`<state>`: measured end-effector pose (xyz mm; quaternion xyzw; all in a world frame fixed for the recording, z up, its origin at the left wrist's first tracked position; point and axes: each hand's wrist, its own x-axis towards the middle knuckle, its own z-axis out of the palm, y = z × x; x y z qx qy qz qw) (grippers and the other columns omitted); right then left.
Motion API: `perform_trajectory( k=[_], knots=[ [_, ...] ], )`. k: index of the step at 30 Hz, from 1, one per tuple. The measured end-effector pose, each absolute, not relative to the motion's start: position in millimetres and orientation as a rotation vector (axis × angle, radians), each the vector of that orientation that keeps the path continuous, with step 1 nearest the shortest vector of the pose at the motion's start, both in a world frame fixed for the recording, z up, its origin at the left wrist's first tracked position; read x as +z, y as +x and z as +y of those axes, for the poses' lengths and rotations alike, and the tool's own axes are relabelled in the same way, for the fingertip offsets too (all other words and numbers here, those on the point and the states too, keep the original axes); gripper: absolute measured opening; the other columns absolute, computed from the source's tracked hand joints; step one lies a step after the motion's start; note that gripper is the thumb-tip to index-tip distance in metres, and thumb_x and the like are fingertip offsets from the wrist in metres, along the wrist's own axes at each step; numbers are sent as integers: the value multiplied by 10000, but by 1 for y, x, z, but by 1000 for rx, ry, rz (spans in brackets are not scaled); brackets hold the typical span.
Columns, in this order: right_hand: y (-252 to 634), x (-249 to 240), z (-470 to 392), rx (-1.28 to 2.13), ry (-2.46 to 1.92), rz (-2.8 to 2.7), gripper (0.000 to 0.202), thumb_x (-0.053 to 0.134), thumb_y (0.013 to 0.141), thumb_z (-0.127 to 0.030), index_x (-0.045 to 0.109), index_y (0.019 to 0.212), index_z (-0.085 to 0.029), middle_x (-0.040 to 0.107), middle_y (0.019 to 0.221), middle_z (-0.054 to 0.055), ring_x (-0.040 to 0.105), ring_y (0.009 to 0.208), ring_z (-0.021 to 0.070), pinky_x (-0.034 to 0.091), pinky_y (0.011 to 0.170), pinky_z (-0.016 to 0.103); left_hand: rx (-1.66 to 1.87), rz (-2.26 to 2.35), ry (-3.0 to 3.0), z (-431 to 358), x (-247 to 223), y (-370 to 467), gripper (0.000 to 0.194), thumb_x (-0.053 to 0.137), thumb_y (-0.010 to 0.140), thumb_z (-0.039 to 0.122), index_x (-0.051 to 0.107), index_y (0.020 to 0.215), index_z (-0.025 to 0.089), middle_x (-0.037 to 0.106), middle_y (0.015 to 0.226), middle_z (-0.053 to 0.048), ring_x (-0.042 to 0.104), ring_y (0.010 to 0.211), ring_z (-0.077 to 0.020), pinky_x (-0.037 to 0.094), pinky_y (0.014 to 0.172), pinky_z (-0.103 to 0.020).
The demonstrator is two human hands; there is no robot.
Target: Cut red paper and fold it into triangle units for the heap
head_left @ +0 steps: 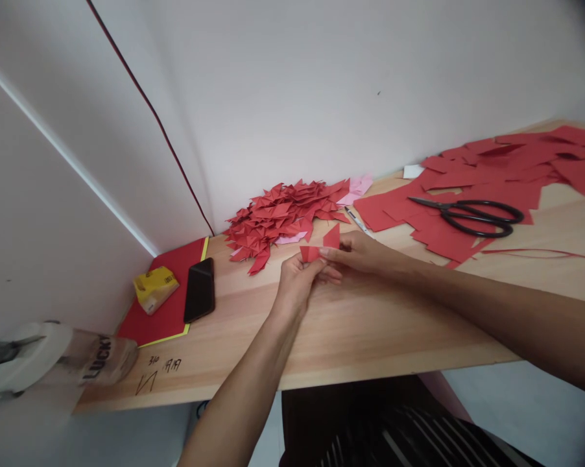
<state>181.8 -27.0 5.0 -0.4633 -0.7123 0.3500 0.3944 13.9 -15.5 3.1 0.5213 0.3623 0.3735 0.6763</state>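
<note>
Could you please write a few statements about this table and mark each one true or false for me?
1. The left hand and right hand both hold a small piece of red paper. True.
2. A heap of folded red pieces lies near the wall. True.
3. The scissors lie on that heap. False: they lie on the flat red sheets.
4. The yellow packet rests on a red sheet with a yellow edge. True.
5. The bottle marked LUCKY is at the right end of the picture. False: it is at the left.
</note>
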Motion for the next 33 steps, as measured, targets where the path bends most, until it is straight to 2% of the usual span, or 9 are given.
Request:
perform_trajectory(
  k=[3, 8, 11, 15, 20, 28, 31, 33],
  knots=[
    [182, 6, -30, 939, -1057, -1877, 499, 451, 940, -484, 582, 553, -199, 608, 583, 0, 517, 554, 131, 373, 574, 273, 822, 810, 1189, -16, 2, 14, 205, 677, 716, 302, 621, 801, 124, 682, 557, -45, 623, 467, -150, 426, 542, -245],
    [180, 9, -32, 966, -1045, -1931, 545, 383, 958, -510, 647, 592, -204, 647, 612, 15, 533, 578, 144, 398, 615, 286, 821, 813, 1170, -17, 4, 15, 164, 676, 688, 279, 604, 722, 136, 634, 494, -16, 544, 406, -112, 396, 479, -226],
    [179, 6, -28, 892, -1172, -1830, 541, 386, 935, -538, 591, 568, -198, 616, 590, 19, 540, 594, 152, 411, 630, 292, 843, 834, 1158, -16, 6, 17, 178, 688, 668, 290, 612, 711, 136, 618, 488, -7, 520, 396, -103, 394, 458, -222],
    [179, 3, -24, 800, -1326, -1714, 481, 434, 884, -562, 513, 580, -198, 552, 573, 2, 501, 566, 140, 374, 568, 279, 852, 880, 1157, -16, 7, 19, 189, 684, 672, 307, 602, 695, 138, 616, 480, -10, 511, 389, -96, 358, 438, -207],
    [179, 7, -28, 843, -1303, -1644, 473, 456, 863, -586, 485, 581, -207, 514, 561, -5, 482, 555, 137, 381, 571, 284, 782, 850, 1157, -18, 10, 19, 217, 689, 673, 339, 591, 681, 145, 569, 433, 9, 466, 362, -90, 344, 422, -212],
    [173, 5, -29, 1125, -974, -1611, 313, 526, 873, -505, 502, 725, -231, 610, 611, -15, 600, 648, 172, 451, 671, 312, 882, 825, 1157, -17, 4, 18, 284, 704, 712, 390, 594, 754, 131, 617, 510, -7, 513, 423, -89, 364, 478, -211],
    [175, 4, -27, 1057, -1050, -1548, 323, 569, 843, -500, 492, 687, -228, 560, 592, -25, 550, 591, 152, 425, 605, 297, 811, 813, 1213, -16, 3, 17, 306, 686, 744, 414, 579, 800, 133, 646, 569, -26, 552, 456, -103, 375, 497, -221],
    [179, 4, -26, 1080, -1090, -1540, 344, 591, 825, -507, 492, 664, -220, 525, 580, -30, 484, 529, 126, 371, 532, 277, 771, 791, 1266, -13, 4, 14, 293, 698, 734, 372, 564, 857, 142, 667, 625, -32, 582, 491, -115, 387, 509, -223]
  ],
)
